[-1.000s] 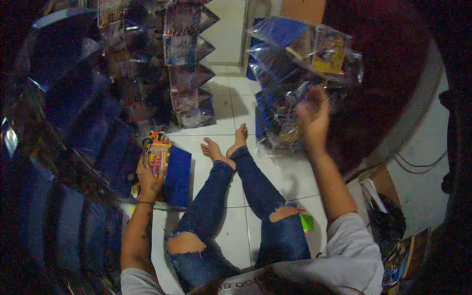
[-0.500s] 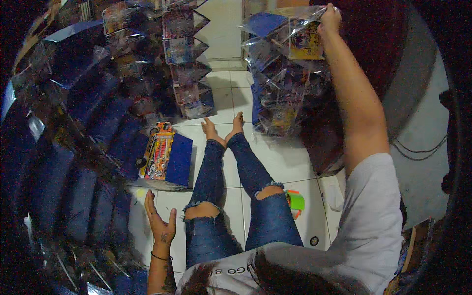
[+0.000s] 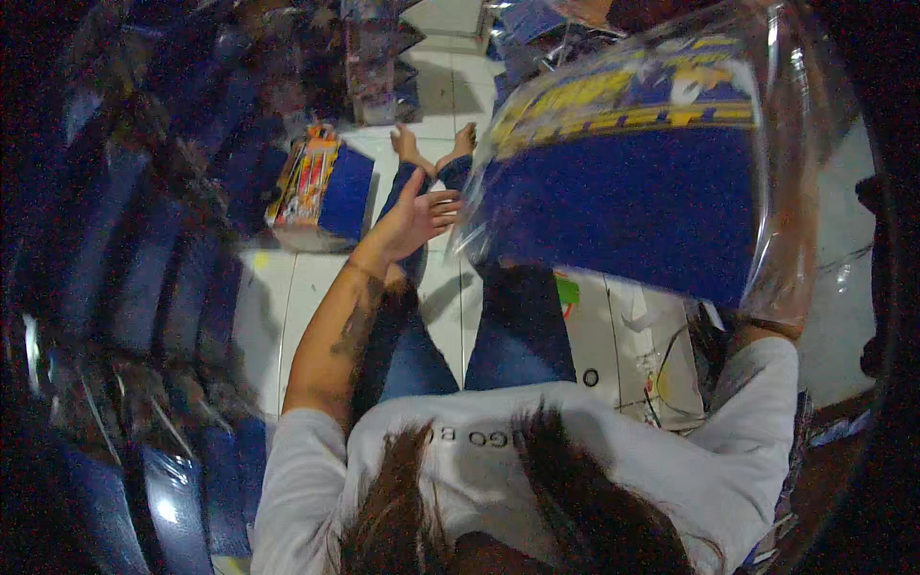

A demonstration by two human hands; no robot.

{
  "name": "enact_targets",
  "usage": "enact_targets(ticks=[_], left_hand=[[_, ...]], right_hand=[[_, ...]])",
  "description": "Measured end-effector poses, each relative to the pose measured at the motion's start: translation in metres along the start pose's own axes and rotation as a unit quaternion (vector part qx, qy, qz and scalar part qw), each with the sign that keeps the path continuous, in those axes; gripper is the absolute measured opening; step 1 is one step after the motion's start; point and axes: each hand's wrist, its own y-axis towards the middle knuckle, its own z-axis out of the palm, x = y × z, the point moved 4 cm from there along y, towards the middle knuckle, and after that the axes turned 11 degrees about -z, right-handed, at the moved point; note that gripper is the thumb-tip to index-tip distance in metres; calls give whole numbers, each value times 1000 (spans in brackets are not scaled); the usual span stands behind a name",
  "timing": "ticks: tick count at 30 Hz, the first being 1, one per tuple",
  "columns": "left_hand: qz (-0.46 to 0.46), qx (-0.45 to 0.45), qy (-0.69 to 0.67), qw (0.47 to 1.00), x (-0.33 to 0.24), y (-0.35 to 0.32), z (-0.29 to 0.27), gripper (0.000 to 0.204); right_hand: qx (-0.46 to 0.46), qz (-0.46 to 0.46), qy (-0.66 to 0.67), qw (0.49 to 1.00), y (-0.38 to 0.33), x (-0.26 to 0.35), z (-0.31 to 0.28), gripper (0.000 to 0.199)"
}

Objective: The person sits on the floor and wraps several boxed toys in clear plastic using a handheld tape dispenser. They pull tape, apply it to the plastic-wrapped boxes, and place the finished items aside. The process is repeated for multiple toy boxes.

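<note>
A blue box in loose clear plastic (image 3: 613,196), with yellow lettering and print along its far side, hangs in the air over my right leg. My right forearm (image 3: 803,216) runs up along its right edge, partly seen through the plastic. The wrapping hides the fingers of my right hand, but the box is held up on that side. My left hand (image 3: 422,220) reaches toward the box's left edge, fingers spread, holding nothing. A small gap seems to lie between its fingertips and the plastic.
On the tiles at left stands a blue box with an orange toy truck (image 3: 311,182). Plastic-wrapped blue packages (image 3: 172,259) are piled along the left, with more packages (image 3: 522,43) ahead. A green piece (image 3: 568,290) and a small black wheel (image 3: 590,377) lie by my right leg.
My right arm has drawn back from the far stack, bringing the wrapped box close over my lap. My left hand has risen from beside my leg and moved right, toward it.
</note>
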Motion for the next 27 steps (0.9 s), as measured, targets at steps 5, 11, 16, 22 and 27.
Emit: enact_targets(ticks=[5, 11, 16, 22, 27], left_hand=[[-20, -221, -134, 966, 98, -46, -22, 73], [157, 48, -269, 949, 71, -180, -65, 72], [166, -257, 22, 952, 3, -264, -92, 58], [121, -333, 266, 897, 28, -321, -24, 72], [106, -386, 263, 878, 56, -335, -24, 80]], right_hand=[[26, 174, 222, 959, -99, -57, 38, 24], [176, 78, 308, 932, -173, -55, 91, 32], [388, 110, 292, 867, -195, -31, 118, 38], [142, 242, 222, 934, -272, -9, 121, 41], [-18, 402, -7, 916, -282, -19, 53, 72]])
